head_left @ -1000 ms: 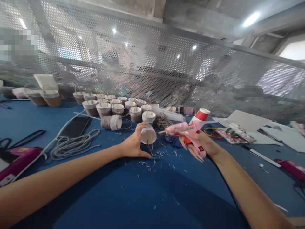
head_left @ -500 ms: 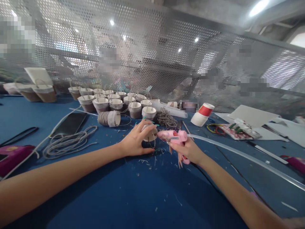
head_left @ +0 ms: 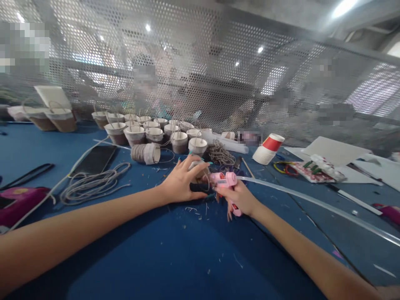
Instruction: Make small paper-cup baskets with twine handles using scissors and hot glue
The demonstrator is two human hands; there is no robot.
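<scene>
The head view looks across a blue tabletop [head_left: 140, 258] whose far edge runs along a perforated metal panel [head_left: 193, 87]. Near the middle, the left hand [head_left: 183, 179] bends its fingers over a small cup [head_left: 203, 172], thumb spread beneath. The right hand [head_left: 242, 199] is closed around a pink glue gun [head_left: 230, 179], its nozzle at the cup, the exact contact hidden. A long clear glue stick [head_left: 312, 201] trails toward the right edge. Between the forearms, open surface reaches nearward, with clippings [head_left: 193, 211] scattered over it.

Along the far edge, left of centre, string-handled cups [head_left: 135, 135] crowd upright, pale insides showing, depths hidden. Before them a cord-wrapped cup [head_left: 145, 154] lies sideways, mouth rightward. Right of centre, stacked paper cups [head_left: 268, 149] lean; toward the far left corner stand brown cups [head_left: 62, 121].
</scene>
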